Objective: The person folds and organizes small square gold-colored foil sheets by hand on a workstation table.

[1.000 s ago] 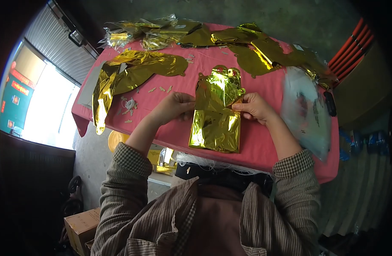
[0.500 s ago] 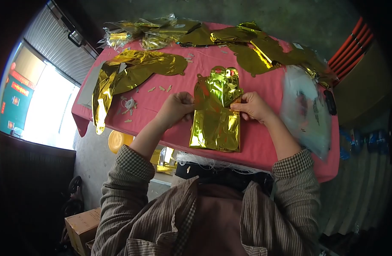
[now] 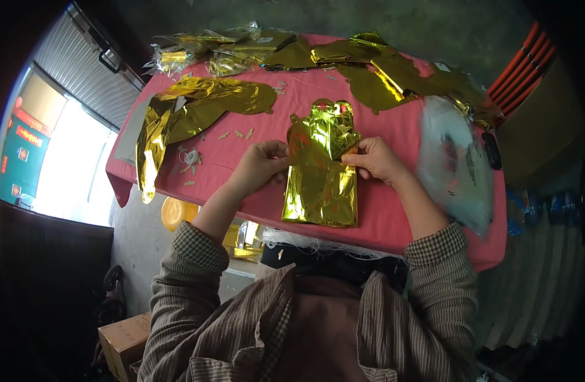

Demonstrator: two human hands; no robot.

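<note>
A folded gold foil piece (image 3: 321,191) lies on the pink cloth in front of me, its rounded, tabbed ends pointing away from me. My left hand (image 3: 265,164) pinches its left edge, fingers curled. On the opposite edge, my right hand (image 3: 374,159) grips the foil between thumb and fingers. To the left, a long crumpled gold foil (image 3: 209,105) bends across the cloth. Near it sit a small white coil (image 3: 190,157) and several small pale pieces (image 3: 239,134).
Packed gold foils (image 3: 248,48) line the far edge of the pink-covered table (image 3: 385,213). More gold foil (image 3: 394,76) lies at the back right. Clear plastic bags (image 3: 455,159) cover the right side beside a black object (image 3: 492,151). A cardboard box (image 3: 125,337) stands on the floor at lower left.
</note>
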